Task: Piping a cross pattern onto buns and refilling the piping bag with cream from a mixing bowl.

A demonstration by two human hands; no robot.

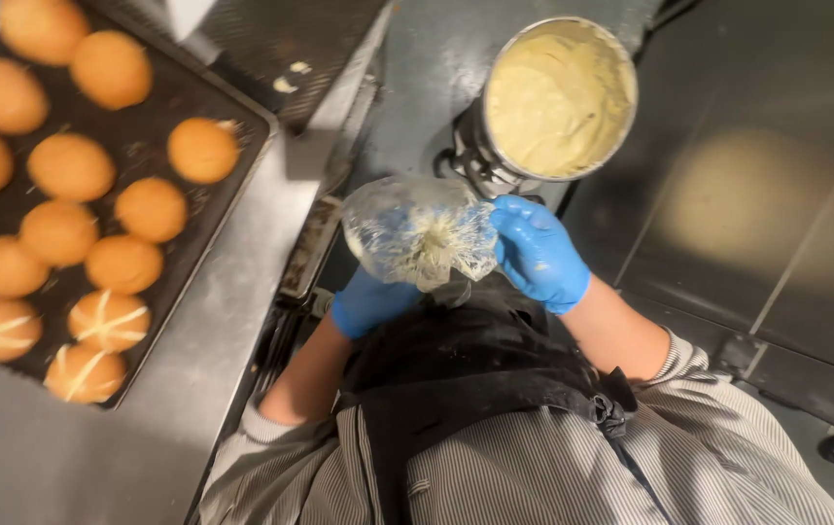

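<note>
Both my hands wear blue gloves and hold a clear plastic piping bag (417, 228) smeared inside with pale cream. My left hand (370, 301) grips the bag from underneath, partly hidden behind the plastic. My right hand (537, 251) pinches the bag's gathered end on its right side. Just beyond the bag stands a round metal bowl (495, 156) full of pale yellow cream (558, 97). To the left lies a dark baking tray (232, 185) with several golden round buns (150, 209); three buns (106, 321) at the near end carry white piped crosses.
The tray rests on a steel counter (67, 457) at the left. Dark steel surfaces (767, 194) stretch to the right. My striped shirt and black apron (475, 389) fill the bottom of the view.
</note>
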